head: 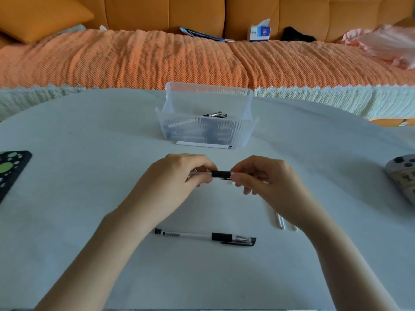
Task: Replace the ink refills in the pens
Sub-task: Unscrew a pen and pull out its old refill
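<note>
Holding the pen (221, 174) level above the table (89, 198), the two hands share it end to end. The left hand (177, 176) curls its fingers (199, 178) round the clear barrel. The right hand (265, 178) pinches the cap end between thumb and fingertips. Only the black grip section shows between them, with the clip tip just beneath it.

We read this opposed hold as bracing one half while the other is pulled or twisted. Whether the parts are coming apart or being seated together, we cannot tell.

A second pen (205, 236) lies capped on the table, near the person and between the forearms, probably set aside within easy reach. Several white refills (279, 222) lie beside the right forearm, partly hidden by it and handy for that hand. We cannot tell whether they are new or spent.

The clear basket (206, 129) stands at the far side of the table, well apart from the hands, with more pens inside. One loose white refill (204, 144) lies along its front wall.
</note>
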`<state>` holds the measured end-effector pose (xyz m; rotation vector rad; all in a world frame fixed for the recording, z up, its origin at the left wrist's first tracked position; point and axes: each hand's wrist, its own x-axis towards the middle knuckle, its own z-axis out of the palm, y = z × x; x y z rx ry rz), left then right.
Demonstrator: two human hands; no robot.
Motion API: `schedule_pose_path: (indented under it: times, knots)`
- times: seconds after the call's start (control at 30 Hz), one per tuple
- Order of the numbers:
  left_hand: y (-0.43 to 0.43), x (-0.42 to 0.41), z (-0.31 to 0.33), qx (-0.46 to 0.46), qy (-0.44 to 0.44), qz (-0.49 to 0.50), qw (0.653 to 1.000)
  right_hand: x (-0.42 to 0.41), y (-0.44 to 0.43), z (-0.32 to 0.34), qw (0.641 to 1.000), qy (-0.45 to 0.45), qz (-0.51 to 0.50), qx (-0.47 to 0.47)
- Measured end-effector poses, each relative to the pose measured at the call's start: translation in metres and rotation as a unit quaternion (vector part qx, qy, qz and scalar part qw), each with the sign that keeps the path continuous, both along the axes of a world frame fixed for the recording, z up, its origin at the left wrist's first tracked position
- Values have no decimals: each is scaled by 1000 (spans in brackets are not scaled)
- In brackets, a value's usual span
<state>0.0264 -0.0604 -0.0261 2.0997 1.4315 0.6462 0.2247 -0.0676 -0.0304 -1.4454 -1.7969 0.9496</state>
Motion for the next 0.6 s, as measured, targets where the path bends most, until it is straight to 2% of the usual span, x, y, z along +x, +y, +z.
schedule_pose_path:
  times: [0.27, 0.4, 0.5, 0.6]
  knots:
    - [-6, 2, -15, -2, -19, -15, 1000, -5, -2, 1, 1000, 2, 12, -3]
    - [-7, 5, -19, 34, -38, -14, 999, -9, -3, 3, 1000, 9, 10, 1]
    - [-9, 6, -20, 62, -27, -3, 998, -8, -5, 5, 1000, 3, 19, 11]
    - [-10, 6, -20, 44, -17, -2, 999, -9, -7, 6, 999, -14, 25, 22]
